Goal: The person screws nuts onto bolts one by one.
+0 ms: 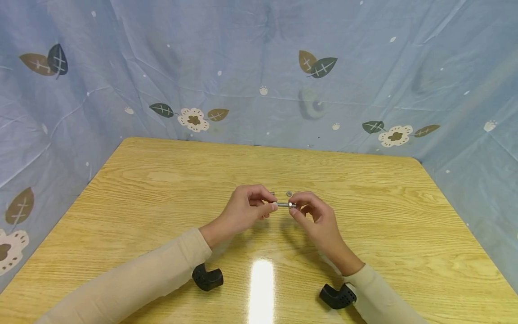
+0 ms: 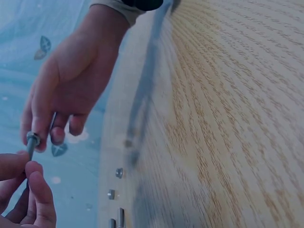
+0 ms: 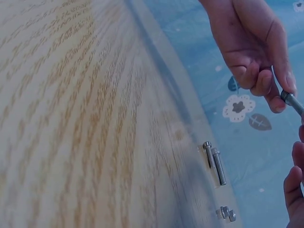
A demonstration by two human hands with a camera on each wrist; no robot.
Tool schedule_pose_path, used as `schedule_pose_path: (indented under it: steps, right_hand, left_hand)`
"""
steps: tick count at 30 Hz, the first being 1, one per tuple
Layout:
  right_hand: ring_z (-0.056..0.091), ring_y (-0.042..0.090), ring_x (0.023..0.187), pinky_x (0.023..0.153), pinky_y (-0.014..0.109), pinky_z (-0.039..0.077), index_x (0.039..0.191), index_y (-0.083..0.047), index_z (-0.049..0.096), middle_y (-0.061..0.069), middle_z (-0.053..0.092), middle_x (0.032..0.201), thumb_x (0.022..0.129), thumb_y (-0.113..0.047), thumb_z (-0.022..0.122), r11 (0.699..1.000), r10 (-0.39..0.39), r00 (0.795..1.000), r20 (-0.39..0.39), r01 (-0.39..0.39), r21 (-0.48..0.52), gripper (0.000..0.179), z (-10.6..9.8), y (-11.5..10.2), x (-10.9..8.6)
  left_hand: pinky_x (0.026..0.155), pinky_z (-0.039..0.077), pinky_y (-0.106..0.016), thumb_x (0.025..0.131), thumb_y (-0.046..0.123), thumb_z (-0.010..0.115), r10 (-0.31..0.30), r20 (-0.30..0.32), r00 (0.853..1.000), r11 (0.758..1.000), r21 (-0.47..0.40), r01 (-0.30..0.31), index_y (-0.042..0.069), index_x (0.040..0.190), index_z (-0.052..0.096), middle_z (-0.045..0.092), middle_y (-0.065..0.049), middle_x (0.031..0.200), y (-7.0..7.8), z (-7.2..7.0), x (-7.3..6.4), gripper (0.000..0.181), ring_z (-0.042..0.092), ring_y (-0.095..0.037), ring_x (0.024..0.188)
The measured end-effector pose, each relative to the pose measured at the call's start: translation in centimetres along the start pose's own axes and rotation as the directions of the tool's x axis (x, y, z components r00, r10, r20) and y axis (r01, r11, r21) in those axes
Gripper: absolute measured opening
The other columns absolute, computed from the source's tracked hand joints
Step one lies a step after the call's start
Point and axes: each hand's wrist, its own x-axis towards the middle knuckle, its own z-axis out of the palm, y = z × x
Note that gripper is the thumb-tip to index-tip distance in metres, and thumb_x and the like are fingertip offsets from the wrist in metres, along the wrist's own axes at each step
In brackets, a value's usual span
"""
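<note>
Above the middle of the table, my left hand point(image 1: 243, 209) pinches a metal bolt point(image 1: 283, 204) by its head end, thumb against fingers. The bolt lies about level, its shank pointing right. My right hand point(image 1: 319, 220) pinches a nut point(image 2: 33, 137) at the bolt's other end; the tip shows just past it in the head view. The bolt's head point(image 3: 285, 96) shows at the left fingertips in the right wrist view. Just beyond the hands, two more bolts point(image 3: 219, 167) and two loose nuts point(image 3: 225, 212) lie on the table.
The wooden table point(image 1: 162, 175) carries a bright light reflection near its front. A blue patterned cloth point(image 1: 251, 67) hangs behind and at both sides. Black curved mounts point(image 1: 208, 277) sit at both wrists, under beige sleeves point(image 1: 154, 274).
</note>
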Motion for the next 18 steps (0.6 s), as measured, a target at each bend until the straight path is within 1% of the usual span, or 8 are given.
schedule_pose_path:
  steps: [4, 9, 12, 14, 16, 18]
  right_hand:
    - [0.058, 0.008, 0.088, 0.068, 0.023, 0.049, 0.106, 0.004, 0.063, -0.001, 0.064, 0.102, 0.092, 0.005, 0.059, 1.0, 0.024, 1.0, -0.012, -0.025, -0.007, 0.015, 0.07, -0.06, 0.0]
    - [0.06, 0.011, 0.089, 0.071, 0.024, 0.049, 0.101, -0.003, 0.066, 0.006, 0.066, 0.098, 0.095, 0.0, 0.057, 0.998, 0.059, 0.998, -0.022, -0.06, -0.026, 0.012, 0.25, -0.2, -0.04]
    - [0.059, 0.012, 0.089, 0.072, 0.024, 0.049, 0.106, -0.004, 0.065, 0.004, 0.065, 0.102, 0.095, -0.001, 0.056, 0.997, 0.07, 0.997, -0.019, -0.071, -0.029, 0.014, 0.26, -0.18, -0.07]
    - [0.058, 0.013, 0.089, 0.072, 0.024, 0.048, 0.112, -0.002, 0.062, 0.003, 0.063, 0.108, 0.094, 0.001, 0.057, 0.998, 0.06, 0.998, -0.011, -0.06, -0.02, 0.019, 0.23, -0.09, -0.08]
    - [0.056, 0.012, 0.089, 0.072, 0.024, 0.048, 0.116, 0.001, 0.059, 0.001, 0.061, 0.112, 0.092, 0.004, 0.059, 0.999, 0.033, 0.999, -0.005, -0.033, -0.016, 0.024, 0.18, -0.03, -0.07]
    - [0.055, 0.013, 0.087, 0.07, 0.024, 0.048, 0.115, 0.002, 0.059, 0.003, 0.06, 0.111, 0.09, 0.007, 0.06, 1.0, 0.005, 1.0, -0.001, -0.005, -0.007, 0.025, 0.16, 0.02, -0.05]
  left_hand:
    - [0.068, 0.057, -0.031, 0.089, 0.012, 0.071, 0.007, 0.004, 1.0, 1.0, -0.002, -0.007, 0.008, 0.097, 0.072, 0.069, -0.01, 0.095, 0.07, 0.04, -0.05, 0.01, 0.067, -0.04, 0.083]
    - [0.068, 0.057, -0.031, 0.088, 0.012, 0.071, 0.021, 0.005, 1.0, 1.0, 0.001, -0.021, 0.008, 0.097, 0.072, 0.068, -0.01, 0.096, 0.07, 0.12, -0.08, 0.009, 0.066, -0.04, 0.083]
    - [0.069, 0.057, -0.031, 0.089, 0.012, 0.071, 0.025, 0.006, 1.0, 1.0, 0.003, -0.025, 0.007, 0.098, 0.072, 0.068, -0.01, 0.095, 0.03, 0.11, -0.07, 0.011, 0.066, -0.041, 0.083]
    - [0.069, 0.057, -0.031, 0.089, 0.013, 0.07, 0.024, 0.006, 1.0, 1.0, 0.005, -0.024, 0.007, 0.099, 0.072, 0.069, -0.011, 0.094, -0.02, 0.08, -0.08, 0.012, 0.066, -0.041, 0.083]
    - [0.07, 0.057, -0.031, 0.09, 0.013, 0.07, 0.023, 0.005, 1.0, 1.0, 0.005, -0.023, 0.006, 0.1, 0.072, 0.07, -0.011, 0.093, -0.05, 0.05, -0.08, 0.012, 0.066, -0.04, 0.083]
    - [0.07, 0.057, -0.031, 0.09, 0.013, 0.07, 0.023, 0.003, 1.0, 1.0, 0.004, -0.023, 0.005, 0.1, 0.071, 0.07, -0.011, 0.094, -0.1, 0.04, -0.05, 0.013, 0.065, -0.04, 0.082]
